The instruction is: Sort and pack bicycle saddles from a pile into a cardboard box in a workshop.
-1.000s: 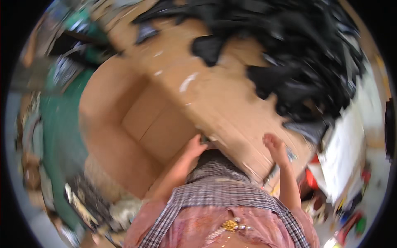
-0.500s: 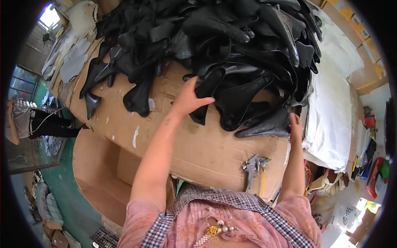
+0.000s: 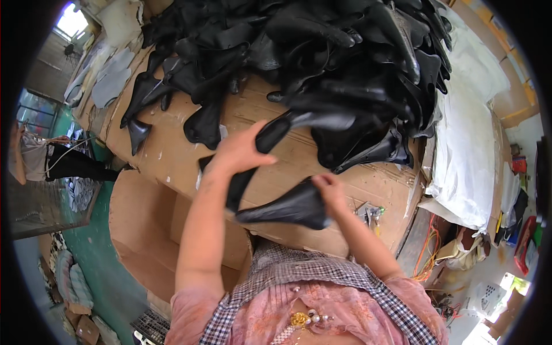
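Note:
My left hand [image 3: 237,152] is wrapped round a long black bicycle saddle pad [image 3: 240,188] over the front of the cardboard-covered table [image 3: 276,184]. Between the finger and thumb of my right hand [image 3: 329,192], the wide end of another black saddle pad [image 3: 290,206] is pinched. Its narrow tip points left, close to the lower end of the first pad. Beyond both hands lies a large heap of similar black pads [image 3: 339,86], overlapping one another. Part of a grey spray gun [image 3: 368,213] shows just right of my right wrist.
An open cardboard box [image 3: 135,224] stands below the table's left front edge. White sheeting [image 3: 466,155] covers a stack at the right. Orange cords [image 3: 428,247] hang under it. Another person [image 3: 63,161] stands at the far left.
Both hands have come nearer to me, each drawing a saddle pad off the heap's front edge. My right hand has swung left, carrying its pad in front of my body.

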Demonstrator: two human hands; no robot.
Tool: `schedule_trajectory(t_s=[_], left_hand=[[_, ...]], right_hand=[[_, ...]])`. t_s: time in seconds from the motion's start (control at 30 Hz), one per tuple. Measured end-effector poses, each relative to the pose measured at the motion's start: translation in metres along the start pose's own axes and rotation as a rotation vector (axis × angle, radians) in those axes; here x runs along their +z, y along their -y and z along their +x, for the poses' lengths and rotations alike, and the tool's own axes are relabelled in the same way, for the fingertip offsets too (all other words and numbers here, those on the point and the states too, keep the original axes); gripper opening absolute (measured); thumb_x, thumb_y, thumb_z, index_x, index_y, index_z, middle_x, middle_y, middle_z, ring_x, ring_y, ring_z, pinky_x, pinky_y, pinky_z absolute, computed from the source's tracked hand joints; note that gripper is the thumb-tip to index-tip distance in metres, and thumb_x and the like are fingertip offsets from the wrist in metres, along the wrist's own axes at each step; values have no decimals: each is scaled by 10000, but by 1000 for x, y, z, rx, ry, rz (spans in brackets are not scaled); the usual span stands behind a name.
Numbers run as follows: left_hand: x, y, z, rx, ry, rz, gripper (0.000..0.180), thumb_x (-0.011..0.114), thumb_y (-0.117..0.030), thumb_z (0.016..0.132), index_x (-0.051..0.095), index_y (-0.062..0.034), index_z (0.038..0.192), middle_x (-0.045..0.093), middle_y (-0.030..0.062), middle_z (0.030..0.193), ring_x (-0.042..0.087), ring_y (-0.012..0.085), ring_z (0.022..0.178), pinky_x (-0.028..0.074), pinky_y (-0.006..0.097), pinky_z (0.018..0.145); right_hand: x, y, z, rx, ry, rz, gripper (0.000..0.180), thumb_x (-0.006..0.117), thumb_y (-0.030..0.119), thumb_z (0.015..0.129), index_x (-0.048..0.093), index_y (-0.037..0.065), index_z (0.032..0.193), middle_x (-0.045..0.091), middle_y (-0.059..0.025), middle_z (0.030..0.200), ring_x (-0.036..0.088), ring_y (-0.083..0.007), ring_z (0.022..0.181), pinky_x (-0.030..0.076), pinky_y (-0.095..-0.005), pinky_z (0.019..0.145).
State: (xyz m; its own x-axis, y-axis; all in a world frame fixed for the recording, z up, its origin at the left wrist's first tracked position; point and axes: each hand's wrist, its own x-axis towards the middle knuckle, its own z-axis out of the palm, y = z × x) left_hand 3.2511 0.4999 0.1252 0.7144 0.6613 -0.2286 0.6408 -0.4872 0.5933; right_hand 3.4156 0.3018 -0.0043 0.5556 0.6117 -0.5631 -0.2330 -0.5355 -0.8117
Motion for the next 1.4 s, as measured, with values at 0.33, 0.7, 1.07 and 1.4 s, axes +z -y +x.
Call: schedule_trajectory(t_s=[0.33,0.7,1.07,1.4], left_hand=[[-45,240,-238,-493,0,79,873,807,-348,538,460,26,1246,576,191,1083,559,314,1004,439,363,882],[40,88,190,-706,-248,-1418,554,632,-442,800,512,-58,1181,549,89,1164,540,246,1030,425,391,876],[53,85,167,-714,-231,-1901,271,747,-244,715,567,-102,859,526,6,662,459,137,558,433,344,576],[-37,235,-197,-874,-350,-1256,201,655,-182,788,545,-116,943,556,3,705,448,68,451,368,192,391]], right_hand=[[13,23,-22,-370,131,360,203,542,236,905,561,46,975,588,-35,850,565,-117,739,484,-273,644],[-148,20,106,-223,-475,71,438,571,278,865,512,28,1219,559,-79,1176,523,-154,1054,433,-294,860],[68,61,78,-522,-299,81,372,468,232,908,503,31,1220,97,-243,1448,180,-351,1340,237,-359,1049],[129,17,-17,-390,451,-32,207,590,175,821,648,56,979,647,-35,848,575,-102,712,483,-261,665]])
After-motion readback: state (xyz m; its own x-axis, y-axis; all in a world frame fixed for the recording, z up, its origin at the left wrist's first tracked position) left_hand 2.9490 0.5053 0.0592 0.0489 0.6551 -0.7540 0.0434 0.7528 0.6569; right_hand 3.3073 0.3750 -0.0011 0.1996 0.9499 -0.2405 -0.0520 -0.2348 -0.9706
